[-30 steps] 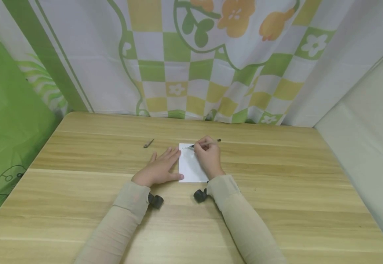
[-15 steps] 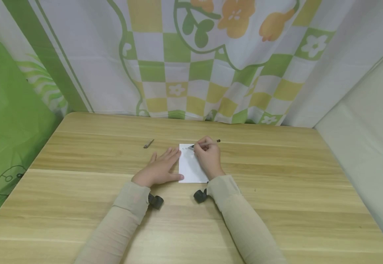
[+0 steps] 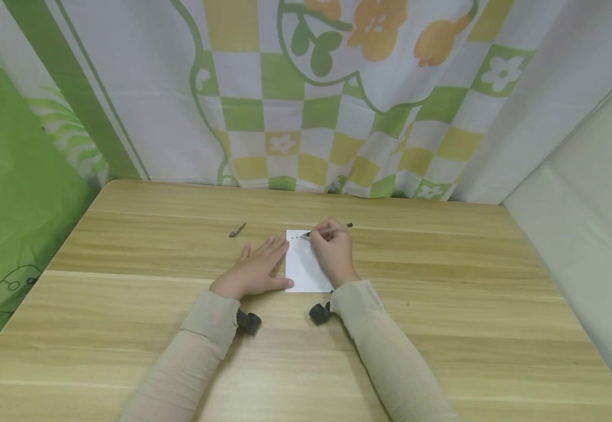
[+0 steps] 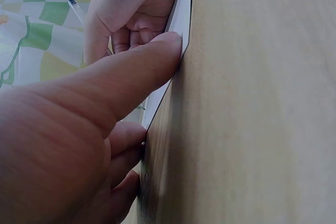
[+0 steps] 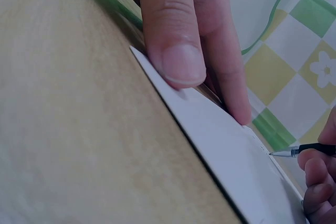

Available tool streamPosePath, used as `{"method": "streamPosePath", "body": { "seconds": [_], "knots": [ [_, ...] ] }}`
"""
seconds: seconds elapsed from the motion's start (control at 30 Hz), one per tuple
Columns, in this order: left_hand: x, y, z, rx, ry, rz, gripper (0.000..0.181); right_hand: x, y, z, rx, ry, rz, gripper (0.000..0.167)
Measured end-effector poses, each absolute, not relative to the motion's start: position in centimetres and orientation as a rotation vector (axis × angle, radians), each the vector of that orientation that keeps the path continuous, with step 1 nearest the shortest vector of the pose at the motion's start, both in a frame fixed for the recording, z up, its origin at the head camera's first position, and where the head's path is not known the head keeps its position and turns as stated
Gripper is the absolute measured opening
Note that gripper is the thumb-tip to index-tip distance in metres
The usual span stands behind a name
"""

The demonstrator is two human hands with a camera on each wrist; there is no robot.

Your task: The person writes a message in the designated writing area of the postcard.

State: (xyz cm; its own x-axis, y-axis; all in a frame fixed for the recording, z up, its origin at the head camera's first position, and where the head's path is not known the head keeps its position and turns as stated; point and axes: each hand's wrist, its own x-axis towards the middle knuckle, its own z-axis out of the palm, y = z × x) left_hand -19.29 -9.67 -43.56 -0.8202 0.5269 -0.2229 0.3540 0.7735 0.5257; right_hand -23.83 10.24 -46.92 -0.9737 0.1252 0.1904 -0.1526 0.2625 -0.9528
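Observation:
A white sheet or pad of paper lies on the wooden table, with a short row of small dark marks near its top left. My left hand lies spread along the paper's left side; its thumb and a fingertip press the edge. In my right hand I pinch a pen with a clear barrel, dark grip and silver tip. In the right wrist view the tip meets the paper by the marks. Beyond my left fingers lies a pen cap, small and greyish.
The wooden table extends widely around the paper. A checkered, flowered curtain hangs along its back edge, green cloth on the left and a pale wall on the right. Dark wrist cameras sit below both hands.
The right hand and pen tip shift only very slightly at the top of the paper. The left hand, paper and cap stay where they were.

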Motion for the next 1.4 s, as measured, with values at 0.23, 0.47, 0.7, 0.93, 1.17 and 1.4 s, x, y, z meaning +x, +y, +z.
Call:
{"method": "streamPosePath", "body": {
  "seconds": [0.23,0.47,0.7,0.93,1.17,1.4],
  "knots": [
    [-19.2,-9.6,-43.4,0.673,2.616,0.666,0.089,-23.7,10.2,-46.8,0.021,-2.319,1.774,0.006],
    [-19.1,-9.7,-43.3,0.669,2.62,0.654,0.089,-23.7,10.2,-46.8,0.034,-2.323,1.765,0.007],
    [-19.5,-9.8,-44.1,0.665,2.61,0.671,0.091,-23.8,10.2,-46.8,0.032,-2.312,1.767,0.007],
    [-19.5,-9.8,-44.1,0.662,2.611,0.673,0.092,-23.8,10.1,-46.9,0.024,-2.311,1.762,0.007],
    [-19.3,-9.7,-43.4,0.676,2.613,0.67,0.09,-23.8,10.1,-46.9,0.033,-2.301,1.768,0.007],
    [-19.5,-9.7,-44.0,0.669,2.61,0.665,0.092,-23.8,10.1,-46.9,0.019,-2.323,1.751,0.006]
  ]
}}
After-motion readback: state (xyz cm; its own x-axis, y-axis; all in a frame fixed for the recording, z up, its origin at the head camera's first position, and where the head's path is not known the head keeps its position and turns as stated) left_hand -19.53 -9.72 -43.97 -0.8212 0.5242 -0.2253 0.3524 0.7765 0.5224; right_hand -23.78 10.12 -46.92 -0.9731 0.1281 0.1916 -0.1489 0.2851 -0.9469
